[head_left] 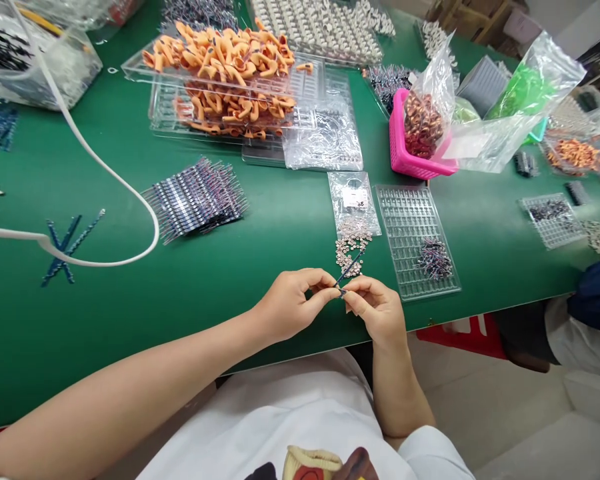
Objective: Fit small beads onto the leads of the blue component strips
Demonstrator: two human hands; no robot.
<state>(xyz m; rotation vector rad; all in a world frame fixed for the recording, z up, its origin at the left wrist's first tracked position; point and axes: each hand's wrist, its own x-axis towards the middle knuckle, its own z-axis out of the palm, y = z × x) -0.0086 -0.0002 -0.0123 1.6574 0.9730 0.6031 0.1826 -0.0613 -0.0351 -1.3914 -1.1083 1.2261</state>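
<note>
My left hand (294,303) is closed, thumb and forefinger pinching a thin dark-blue strip (351,267) that slants up and to the right. Close beside it my right hand (380,308) is also in a pinch, on a small dark piece (342,293) at the strip's lower end. Its exact kind is too small to make out. Just beyond my fingertips lies a scatter of small pinkish round pieces (347,248), spilling from a clear labelled bag (355,200). To the right is a clear ribbed tray (403,250) bearing a cluster of small thin-leaded parts (435,259).
Stacked clear trays (165,110) hold many orange curved pieces (230,57). A bundle of leaded parts (197,200) lies left. A white cable (130,180) loops over crossed blue strips (65,250). A pink basket (397,143) stands right; a co-worker's sleeve (597,293) shows at the edge.
</note>
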